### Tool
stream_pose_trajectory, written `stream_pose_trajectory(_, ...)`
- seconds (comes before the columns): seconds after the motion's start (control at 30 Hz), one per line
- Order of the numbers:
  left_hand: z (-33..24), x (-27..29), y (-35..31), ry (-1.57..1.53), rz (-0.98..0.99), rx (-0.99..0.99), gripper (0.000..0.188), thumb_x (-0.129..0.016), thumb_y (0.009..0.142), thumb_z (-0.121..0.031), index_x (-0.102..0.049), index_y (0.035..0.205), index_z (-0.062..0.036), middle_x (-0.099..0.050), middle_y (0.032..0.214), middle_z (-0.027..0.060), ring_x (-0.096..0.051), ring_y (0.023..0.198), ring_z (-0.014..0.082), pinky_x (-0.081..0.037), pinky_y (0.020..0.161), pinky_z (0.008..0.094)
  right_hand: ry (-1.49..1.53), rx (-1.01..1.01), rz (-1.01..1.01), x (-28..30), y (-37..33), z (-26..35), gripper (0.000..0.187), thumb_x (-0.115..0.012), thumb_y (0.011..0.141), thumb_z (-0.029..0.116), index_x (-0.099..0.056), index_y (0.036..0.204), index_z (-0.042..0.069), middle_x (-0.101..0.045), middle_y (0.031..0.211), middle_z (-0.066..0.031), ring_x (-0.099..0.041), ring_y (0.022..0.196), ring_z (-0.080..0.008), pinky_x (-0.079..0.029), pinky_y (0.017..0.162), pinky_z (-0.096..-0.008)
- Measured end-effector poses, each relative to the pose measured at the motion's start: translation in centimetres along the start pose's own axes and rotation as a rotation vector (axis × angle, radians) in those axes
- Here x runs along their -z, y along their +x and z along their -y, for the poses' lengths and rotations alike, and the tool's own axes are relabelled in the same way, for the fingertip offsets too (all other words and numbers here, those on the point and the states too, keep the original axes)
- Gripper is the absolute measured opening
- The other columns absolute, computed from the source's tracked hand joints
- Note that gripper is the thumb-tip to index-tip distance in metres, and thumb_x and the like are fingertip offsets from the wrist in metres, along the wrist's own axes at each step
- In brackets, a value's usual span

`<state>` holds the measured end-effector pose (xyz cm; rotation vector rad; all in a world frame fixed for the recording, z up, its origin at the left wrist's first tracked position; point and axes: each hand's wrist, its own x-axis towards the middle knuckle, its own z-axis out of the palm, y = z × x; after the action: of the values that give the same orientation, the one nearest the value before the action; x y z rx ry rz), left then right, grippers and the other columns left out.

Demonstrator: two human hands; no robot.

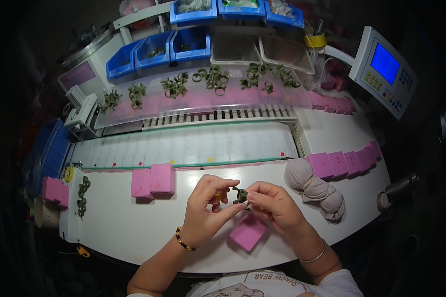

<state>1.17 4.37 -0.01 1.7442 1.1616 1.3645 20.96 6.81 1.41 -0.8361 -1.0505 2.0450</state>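
Note:
My right hand (278, 204) pinches a small dark green ring-like piece (240, 195) between thumb and fingertips, at the front middle of the white table. On its other side my left hand (206, 202) curves around it, with forefinger and thumb at its edges. The fingers partly cover the piece, so its exact shape is hard to make out. Something yellow shows at the fingers of both hands. Under the hands lies a pink block (248, 233), tilted to the table's edge. Two more pink blocks (162, 179) stand together left of my left hand.
Behind lies a long white panel (183, 146) with coloured dots. Beyond it, a translucent tray (198, 101) bears several clusters of green rings (176, 85), below blue bins (191, 44). At right are a bundled grey cloth (314, 190), pink blocks (339, 166) and a control screen (385, 64).

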Motion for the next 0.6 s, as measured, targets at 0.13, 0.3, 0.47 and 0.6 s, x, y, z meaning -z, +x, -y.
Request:
stream_pose_trajectory(0.13, 0.29, -0.04, -0.11, -0.162, 0.04, 0.078, 0.044, -0.083, 0.076, -0.002, -0.066, 0.116, -0.0064, -0.058, 0.103, 0.0025, -0.054, 0.077, 0.0062, -0.042, 0.059, 0.0184, 0.083, -0.032, 0.038, 0.08, 0.02, 0.21, 0.014, -0.061, 0.1, 0.018, -0.063, 0.1, 0.005, -0.049, 0.073, 0.0065, -0.039, 0.058, -0.0027, -0.029, 0.051, -0.0178)
stream_pose_trajectory(0.3, 0.2, -0.14, 0.08, -0.091, 0.05, 0.049, 0.039, -0.082, 0.077, 0.0, -0.066, 0.112, -0.0056, -0.059, 0.106, 0.003, -0.056, 0.079, 0.0051, -0.042, 0.057, 0.0163, 0.036, -0.052, 0.012, -0.02, 0.09, 0.08, 0.016, -0.063, 0.099, 0.021, -0.063, 0.1, 0.005, -0.05, 0.074, 0.006, -0.038, 0.059, -0.0024, -0.028, 0.051, -0.0187)
stream_pose_trajectory(0.47, 0.2, -0.18, -0.15, -0.034, 0.033, -0.055, 0.037, -0.08, 0.077, 0.0, -0.066, 0.111, -0.0061, -0.059, 0.106, 0.0038, -0.056, 0.079, 0.0057, -0.042, 0.054, 0.0166, 0.002, -0.055, 0.032, 0.12, 0.23, -0.29, 0.017, -0.065, 0.098, 0.022, -0.061, 0.1, 0.006, -0.053, 0.077, 0.0035, -0.042, 0.059, -0.0033, -0.029, 0.05, -0.0191)
stream_pose_trajectory(0.6, 0.34, -0.43, -0.31, -0.071, 0.028, -0.03, 0.039, -0.08, 0.078, -0.004, -0.067, 0.114, -0.0073, -0.062, 0.106, 0.0043, -0.056, 0.078, 0.0077, -0.041, 0.056, 0.0201, 0.019, -0.059, 0.031, 0.09, 0.17, -0.32, 0.015, -0.065, 0.098, 0.019, -0.063, 0.104, 0.006, -0.053, 0.078, 0.0057, -0.04, 0.06, -0.0021, -0.028, 0.052, -0.0188)
